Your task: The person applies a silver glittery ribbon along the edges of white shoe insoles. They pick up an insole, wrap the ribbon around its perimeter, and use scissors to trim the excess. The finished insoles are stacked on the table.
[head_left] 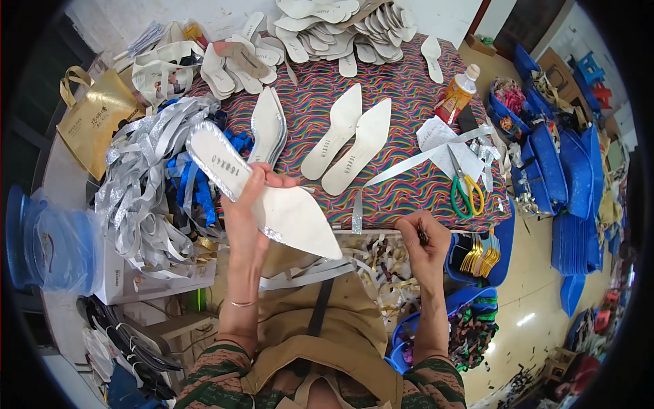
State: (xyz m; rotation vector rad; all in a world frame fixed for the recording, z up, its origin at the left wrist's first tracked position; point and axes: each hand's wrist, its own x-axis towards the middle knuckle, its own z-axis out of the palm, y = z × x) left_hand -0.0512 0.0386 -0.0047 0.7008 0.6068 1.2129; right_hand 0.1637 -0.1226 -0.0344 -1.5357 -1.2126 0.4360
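Observation:
My left hand [244,208] grips a white shoe insole [296,217] by its narrow waist, fingers wrapped over it. Shiny silver trim runs along part of the insole's edge, and its pointed toe slants down to the right. At the table's front edge my right hand [427,247] is closed, thumb against curled fingers; something small and dark shows there, too little to name. Two more insoles [335,135] lie side by side on the patterned tablecloth [402,204]. Left of them sits a stack of silver-edged insoles [268,126]. A short silver strip [357,213] hangs near the edge.
Silver ribbon strips [146,191] are heaped at left beside blue ones [184,187]. Scissors [466,198], a paper sheet [439,140] and a bottle [460,92] lie or stand at right. Insoles [334,37] pile up at the back. Blue bins [579,167] stand on the floor.

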